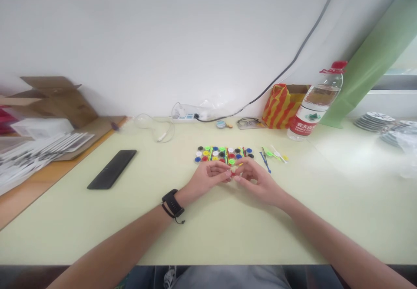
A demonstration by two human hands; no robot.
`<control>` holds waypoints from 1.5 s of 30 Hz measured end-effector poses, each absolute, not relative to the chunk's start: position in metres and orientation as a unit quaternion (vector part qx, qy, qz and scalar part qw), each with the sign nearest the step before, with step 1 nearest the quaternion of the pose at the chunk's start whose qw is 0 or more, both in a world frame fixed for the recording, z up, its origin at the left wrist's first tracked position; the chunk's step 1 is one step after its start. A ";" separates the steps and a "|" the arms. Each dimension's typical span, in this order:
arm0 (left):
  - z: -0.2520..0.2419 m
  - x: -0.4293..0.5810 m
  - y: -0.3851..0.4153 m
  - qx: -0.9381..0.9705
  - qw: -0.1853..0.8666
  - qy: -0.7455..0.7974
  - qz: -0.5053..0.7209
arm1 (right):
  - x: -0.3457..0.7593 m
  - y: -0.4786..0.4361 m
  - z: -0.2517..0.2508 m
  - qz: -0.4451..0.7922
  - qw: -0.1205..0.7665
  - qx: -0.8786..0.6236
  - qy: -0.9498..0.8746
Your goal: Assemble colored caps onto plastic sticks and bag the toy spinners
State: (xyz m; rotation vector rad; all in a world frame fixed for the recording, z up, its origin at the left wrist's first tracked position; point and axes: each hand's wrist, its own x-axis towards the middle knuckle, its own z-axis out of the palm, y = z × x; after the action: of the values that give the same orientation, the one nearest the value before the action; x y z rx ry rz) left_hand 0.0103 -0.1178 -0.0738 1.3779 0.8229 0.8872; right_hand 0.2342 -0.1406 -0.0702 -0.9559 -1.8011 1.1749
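Note:
Near the table's middle, my left hand (pixel 210 178) pinches a small red plastic piece (pixel 233 174) between thumb and fingers. From the other side, my right hand (pixel 256 178) meets it, thumb and forefinger curled close around the piece; whether they grip the same piece is too small to tell. Just beyond both hands lie several small round wheel-like discs (pixel 215 154) in white, blue, yellow, green, black and red, with thin coloured strips (pixel 210 153) among them. My fingers partly hide the nearest discs. Right of the discs are a blue stick-like part (pixel 265 162) and a white one (pixel 279 154).
A black phone-like slab (pixel 112 169) lies at left. Papers (pixel 48 146) and a cardboard box (pixel 61 98) stand beyond it. Along the wall are a power strip (pixel 187 116), a striped bag (pixel 282 106) and a large water bottle (pixel 314 104). Stacked discs (pixel 374 121) sit far right.

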 end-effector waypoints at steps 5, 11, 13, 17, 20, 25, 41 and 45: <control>-0.074 0.011 -0.118 0.608 0.622 0.328 0.368 | 0.234 -0.139 -0.075 0.427 0.360 -0.382 -0.736; -0.073 0.010 -0.120 0.619 0.627 0.326 0.343 | 0.237 -0.138 -0.074 0.391 0.359 -0.395 -0.750; -0.073 0.010 -0.120 0.612 0.631 0.331 0.342 | 0.238 -0.137 -0.073 0.394 0.367 -0.388 -0.748; -0.074 0.012 -0.120 0.605 0.628 0.358 0.334 | 0.249 -0.129 -0.069 0.343 0.409 -0.418 -0.735; -0.074 0.014 -0.121 0.604 0.623 0.371 0.330 | 0.272 -0.116 -0.068 0.217 0.436 -0.506 -0.712; -0.074 0.013 -0.121 0.620 0.618 0.365 0.318 | 0.319 -0.098 -0.069 0.088 0.310 -0.634 -0.704; -0.071 0.013 -0.122 0.639 0.603 0.367 0.307 | 0.318 -0.092 -0.078 0.016 0.101 -0.655 -0.749; -0.070 0.013 -0.122 0.633 0.608 0.369 0.306 | 0.317 -0.092 -0.080 0.018 0.099 -0.656 -0.748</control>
State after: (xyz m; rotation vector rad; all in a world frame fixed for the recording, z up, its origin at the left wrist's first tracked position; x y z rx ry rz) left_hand 0.0134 -0.1223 -0.0697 1.4634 0.8518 0.7068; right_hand 0.3167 -0.0925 -0.0803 -1.9403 -2.2127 0.0531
